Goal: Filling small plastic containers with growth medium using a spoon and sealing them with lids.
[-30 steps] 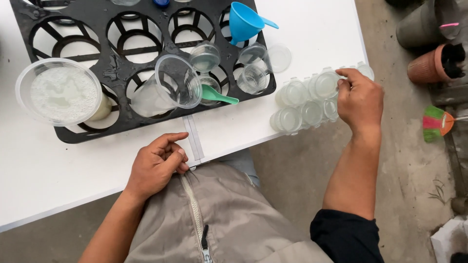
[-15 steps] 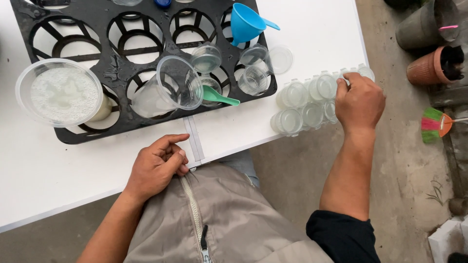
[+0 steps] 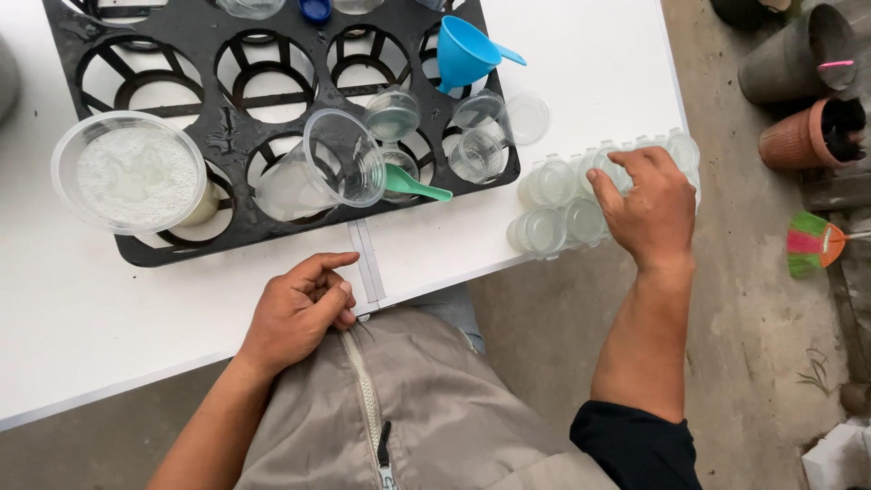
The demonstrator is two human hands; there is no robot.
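My right hand lies over a cluster of small clear lidded cups at the white table's front right corner. Its fingers and thumb curl around one cup in the back row; whether they grip it I cannot tell. My left hand rests on the table's front edge with loosely curled fingers and holds nothing. Just beyond it a black tray with round holes carries a large clear cup lying on its side, a green spoon and small clear cups.
A lidded clear bowl of white powder sits at the tray's left. A blue funnel stands at its back right, a loose lid beside it. Flower pots and a small broom are on the concrete floor to the right.
My right hand has slid from the far right end of the cup cluster back toward me, over its middle. My left hand has not moved.
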